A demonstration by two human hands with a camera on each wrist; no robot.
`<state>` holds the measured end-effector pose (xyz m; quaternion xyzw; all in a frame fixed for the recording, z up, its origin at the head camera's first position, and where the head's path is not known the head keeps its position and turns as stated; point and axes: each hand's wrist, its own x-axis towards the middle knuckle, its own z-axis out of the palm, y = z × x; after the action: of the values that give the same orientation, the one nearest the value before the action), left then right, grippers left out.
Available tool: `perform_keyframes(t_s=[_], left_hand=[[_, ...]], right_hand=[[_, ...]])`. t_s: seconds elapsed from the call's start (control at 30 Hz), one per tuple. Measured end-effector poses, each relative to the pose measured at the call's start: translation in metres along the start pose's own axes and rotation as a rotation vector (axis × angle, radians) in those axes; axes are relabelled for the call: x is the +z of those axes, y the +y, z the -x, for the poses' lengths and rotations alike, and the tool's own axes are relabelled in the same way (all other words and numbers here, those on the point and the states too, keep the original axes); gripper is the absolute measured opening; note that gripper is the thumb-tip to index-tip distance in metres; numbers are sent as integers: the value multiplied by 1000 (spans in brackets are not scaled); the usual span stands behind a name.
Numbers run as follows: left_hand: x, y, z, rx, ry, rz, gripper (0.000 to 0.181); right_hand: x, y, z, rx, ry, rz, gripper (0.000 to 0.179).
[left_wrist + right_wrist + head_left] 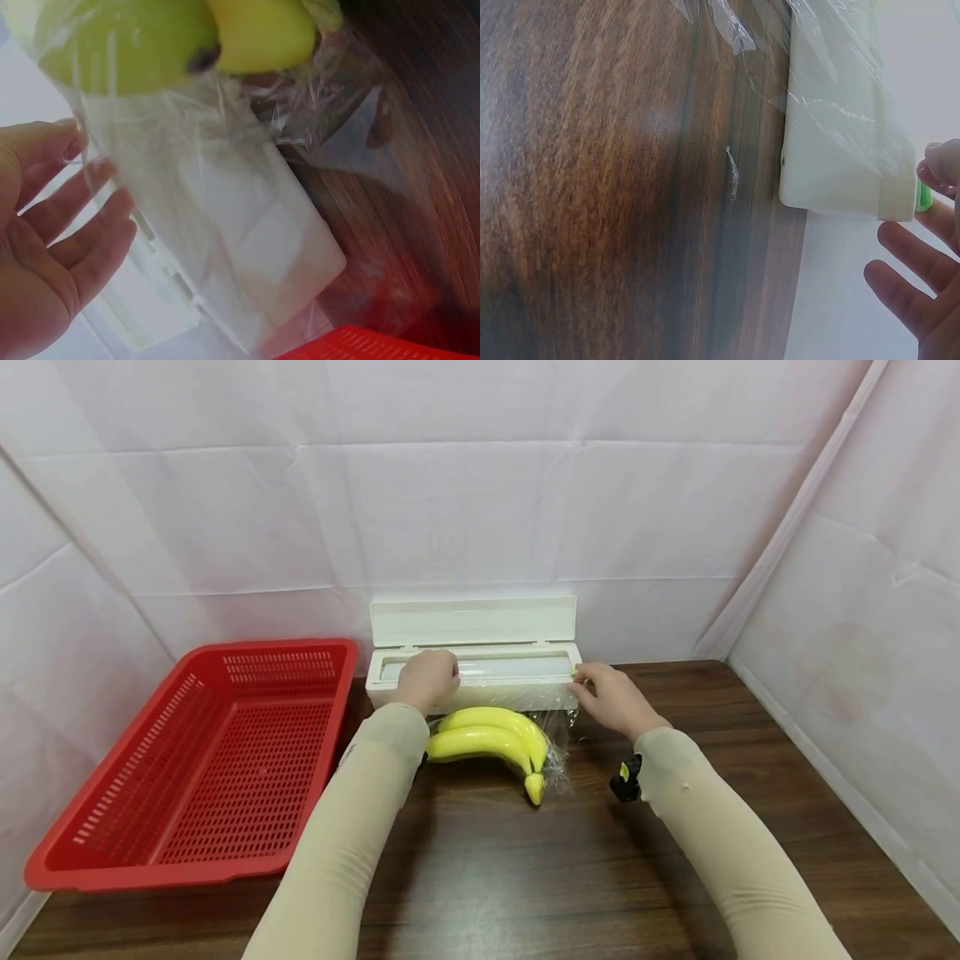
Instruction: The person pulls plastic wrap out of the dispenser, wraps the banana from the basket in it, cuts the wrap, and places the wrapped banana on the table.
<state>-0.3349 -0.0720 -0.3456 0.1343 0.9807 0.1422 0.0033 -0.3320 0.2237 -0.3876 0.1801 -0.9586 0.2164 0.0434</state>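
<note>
A white plastic wrap dispenser box stands at the back of the table, its lid raised. Clear plastic wrap comes over the front of the box and lies about a bunch of yellow bananas. My left hand is over the left part of the box; its thumb and forefinger meet at the wrap. At the box's right end, my right hand pinches a small green slider between thumb and forefinger, the other fingers spread.
A red perforated basket stands on the left, close to my left forearm. The dark wooden table reaches back to a white cloth wall, with more cloth on both sides. A small scrap of film lies near the box.
</note>
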Motion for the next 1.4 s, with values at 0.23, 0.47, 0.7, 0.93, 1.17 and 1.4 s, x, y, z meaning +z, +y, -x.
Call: perform_keyframes(t_s=[0.23, 0.47, 0.7, 0.93, 1.17, 1.4], left_hand=[[-6, -6, 4, 5, -50, 87, 23], [-12, -6, 6, 8, -85, 102, 23], [-18, -6, 10, 14, -116, 138, 29], [-22, -5, 19, 52, -114, 160, 25], [-25, -7, 25, 52, -114, 191, 24], [-25, -11, 28, 42, -101, 195, 21]], right_hand=[[-2, 2, 0, 23, -11, -17, 20], [-3, 3, 2, 25, -4, -45, 20], [-3, 3, 5, 8, 36, -54, 20], [-2, 3, 9, -19, 70, -43, 18], [-2, 3, 16, 1, 59, -78, 20], [-3, 4, 19, -1, 78, -88, 19]])
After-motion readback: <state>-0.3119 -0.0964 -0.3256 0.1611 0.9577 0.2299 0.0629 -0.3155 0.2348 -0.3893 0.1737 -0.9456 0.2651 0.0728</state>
